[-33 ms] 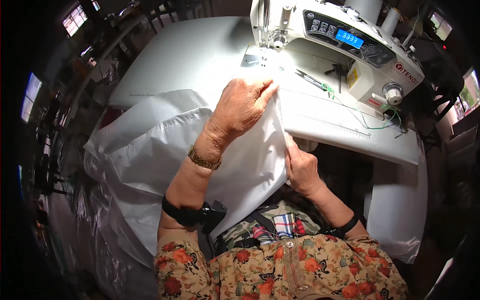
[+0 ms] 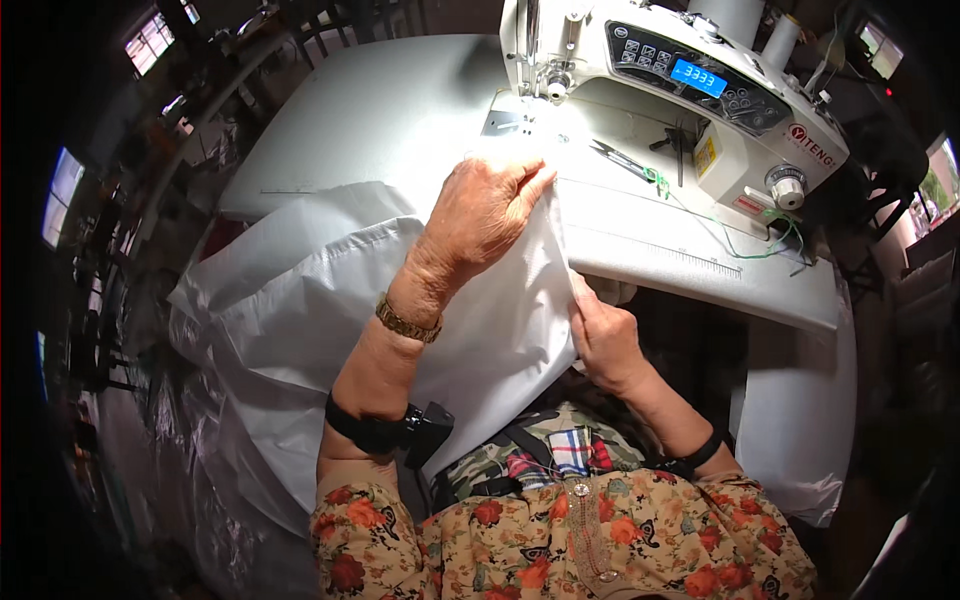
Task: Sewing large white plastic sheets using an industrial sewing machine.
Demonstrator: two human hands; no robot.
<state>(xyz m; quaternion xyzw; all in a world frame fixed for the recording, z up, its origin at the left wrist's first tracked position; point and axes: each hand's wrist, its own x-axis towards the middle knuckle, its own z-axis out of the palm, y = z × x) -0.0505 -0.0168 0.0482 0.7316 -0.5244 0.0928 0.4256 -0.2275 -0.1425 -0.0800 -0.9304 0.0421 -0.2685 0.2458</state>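
Note:
A large sheet of white, slightly shiny fabric (image 2: 400, 300) spreads over the table's near edge and hangs down on the left and across my lap. My left hand (image 2: 490, 195) pinches its right edge on the tabletop, just in front of the sewing machine's needle area (image 2: 530, 118). Lower along that same edge, my right hand (image 2: 605, 335) grips the fabric between thumb and fingers, past the table's front edge. Between both hands the fabric edge runs fairly straight. Bright lamp light washes out the spot by the presser foot.
The white sewing machine (image 2: 740, 120) has a lit blue display. Under its arm lie dark thread snips (image 2: 625, 160) with green thread (image 2: 655, 180) tied on. The table's front edge (image 2: 700, 290) bears a printed ruler. More white material (image 2: 795, 430) hangs at the right.

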